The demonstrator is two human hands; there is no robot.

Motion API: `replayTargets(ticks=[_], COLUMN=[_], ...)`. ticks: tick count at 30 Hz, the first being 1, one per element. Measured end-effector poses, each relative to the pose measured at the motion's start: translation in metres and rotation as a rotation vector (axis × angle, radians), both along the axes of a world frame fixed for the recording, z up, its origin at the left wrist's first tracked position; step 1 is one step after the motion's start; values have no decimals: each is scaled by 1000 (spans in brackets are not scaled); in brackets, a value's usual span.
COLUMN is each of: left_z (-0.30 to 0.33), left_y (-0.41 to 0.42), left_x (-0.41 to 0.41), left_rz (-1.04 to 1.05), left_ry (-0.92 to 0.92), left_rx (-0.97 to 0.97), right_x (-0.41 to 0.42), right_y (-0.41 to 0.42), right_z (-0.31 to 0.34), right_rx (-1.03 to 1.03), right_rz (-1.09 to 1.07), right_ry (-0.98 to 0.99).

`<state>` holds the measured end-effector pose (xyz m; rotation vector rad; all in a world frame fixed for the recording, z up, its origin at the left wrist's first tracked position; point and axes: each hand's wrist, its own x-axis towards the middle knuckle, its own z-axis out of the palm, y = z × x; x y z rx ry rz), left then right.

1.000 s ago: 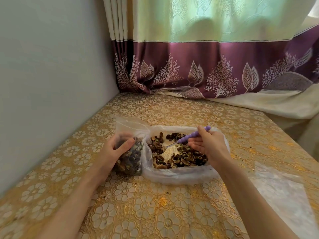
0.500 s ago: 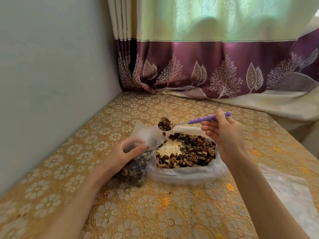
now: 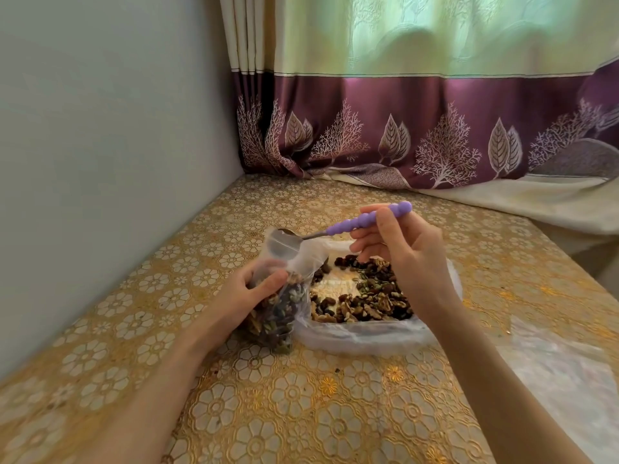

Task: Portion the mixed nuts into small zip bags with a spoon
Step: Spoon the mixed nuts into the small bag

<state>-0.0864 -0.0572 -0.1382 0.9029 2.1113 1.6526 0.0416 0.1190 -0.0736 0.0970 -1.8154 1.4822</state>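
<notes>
The mixed nuts are lying loose in a wide, crinkled clear plastic bag that is sagging open on the table, with a share of them already sitting in the small zip bag just to its left. The left hand is gripping that zip bag upright by its middle, fingers curled round the soft film, mouth facing up. The right hand is pinching the beaded purple handle of the spoon, whose long axis is running leftward and slightly down from the grip, so the metal bowl is reaching the zip bag's open mouth; it seems to be tipping its load in, though the film is hiding the bowl. The floral gold tablecloth is looking slick and embossed, and a flat clear bag is lying off to the right
</notes>
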Motion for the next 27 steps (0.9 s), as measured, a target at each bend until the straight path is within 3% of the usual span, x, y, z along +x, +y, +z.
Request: replayTargets(ticks=[10,18,27], left_z=[-3,-5,-6], left_y=[-2,-4,-2], left_x=[-2,-5,-5], left_rz=[18,102,124], left_ry=[-32,-77,-76], left_rx=[69,149,129], right_x=[2,0,-1], right_y=[28,50,56], right_z=[0,-21,-25], right_rx=[-280,-157,-106], right_rz=[-258,-330,-342], right_ry=[96,-208,-369])
